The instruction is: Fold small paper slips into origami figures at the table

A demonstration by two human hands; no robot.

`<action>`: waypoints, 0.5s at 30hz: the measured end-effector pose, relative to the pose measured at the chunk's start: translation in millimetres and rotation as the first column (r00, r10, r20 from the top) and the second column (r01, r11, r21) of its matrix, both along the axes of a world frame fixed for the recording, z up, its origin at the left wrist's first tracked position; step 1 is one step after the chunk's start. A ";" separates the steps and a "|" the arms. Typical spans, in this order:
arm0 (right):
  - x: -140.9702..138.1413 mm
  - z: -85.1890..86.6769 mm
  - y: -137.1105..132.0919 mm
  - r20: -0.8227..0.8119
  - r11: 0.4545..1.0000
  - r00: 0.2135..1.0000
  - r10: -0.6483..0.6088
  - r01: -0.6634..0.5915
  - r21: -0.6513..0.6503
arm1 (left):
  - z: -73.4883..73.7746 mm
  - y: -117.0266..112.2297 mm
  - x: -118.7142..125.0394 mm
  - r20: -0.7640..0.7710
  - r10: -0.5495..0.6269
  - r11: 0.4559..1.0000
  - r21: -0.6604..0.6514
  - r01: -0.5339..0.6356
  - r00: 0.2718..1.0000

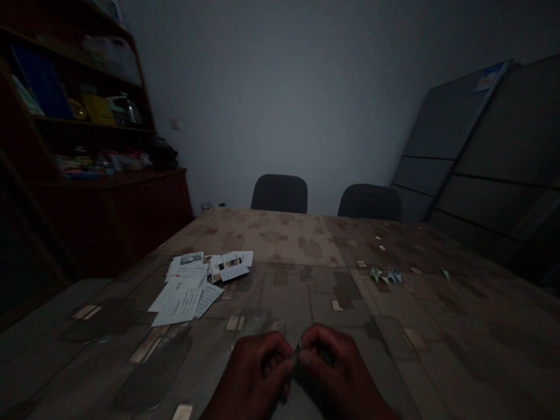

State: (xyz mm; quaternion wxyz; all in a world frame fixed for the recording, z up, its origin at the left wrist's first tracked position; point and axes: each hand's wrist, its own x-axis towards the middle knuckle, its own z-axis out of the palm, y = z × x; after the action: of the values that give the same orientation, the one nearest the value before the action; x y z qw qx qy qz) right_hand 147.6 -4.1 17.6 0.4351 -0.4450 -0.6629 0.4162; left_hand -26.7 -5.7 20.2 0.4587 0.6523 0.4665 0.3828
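Close to the table's near edge, my left hand (262, 370) and my right hand (335, 364) meet with curled fingers. Between their thumbs and fingertips they pinch a small pale folded piece of paper (298, 347), mostly hidden by the fingers. Ahead and to the right stands a group of small folded paper figures (385, 275), pale green and whitish. One more paper figure (444, 273) sits apart, farther right. Left of my hands, beyond reach of the fingers, lies a loose pile of printed paper cards (186, 294).
A patterned cloth covers the table (280, 233). Two dark chairs, one on the left (280, 193) and one on the right (370, 201), stand at its far side. A wooden shelf unit (149, 204) is on the left; grey panels (437, 128) lean at right. The room is dim.
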 end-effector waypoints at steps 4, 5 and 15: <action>-1.0 -4.1 -0.4 -0.067 0.998 0.998 0.009 -0.013 -0.061 | 2.3 -0.2 2.5 -0.016 0.017 1.000 0.012 -0.017 1.000; -0.9 -4.2 0.5 -0.078 0.997 0.997 0.013 -0.018 -0.070 | 1.6 0.4 3.4 0.003 0.026 0.999 -0.022 -0.026 1.000; -0.3 -0.2 2.2 -0.078 0.998 0.997 -0.019 0.015 -0.056 | -5.5 1.6 3.9 0.168 0.104 0.987 -0.140 -0.081 0.980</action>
State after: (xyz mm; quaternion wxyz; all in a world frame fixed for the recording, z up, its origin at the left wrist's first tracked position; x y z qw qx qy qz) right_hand 147.3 -1.9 17.3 0.4517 -0.4458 -0.6297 0.4480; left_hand -22.8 -4.1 14.6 0.5220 0.5618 0.4786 0.4276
